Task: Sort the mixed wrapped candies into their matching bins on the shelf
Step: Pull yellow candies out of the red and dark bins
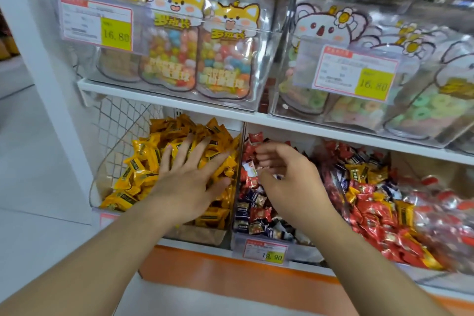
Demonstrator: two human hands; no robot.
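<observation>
candies [256, 202] in clear bins [238, 238] on white shelf [164, 100].

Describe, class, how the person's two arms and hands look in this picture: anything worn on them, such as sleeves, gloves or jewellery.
Both forearms are bare right to the bottom edge of the picture; no sleeve shows. The left hand and right hand wear no gloves. No ring, watch, bracelet or other marking is visible on either wrist or on the fingers that show.
</observation>
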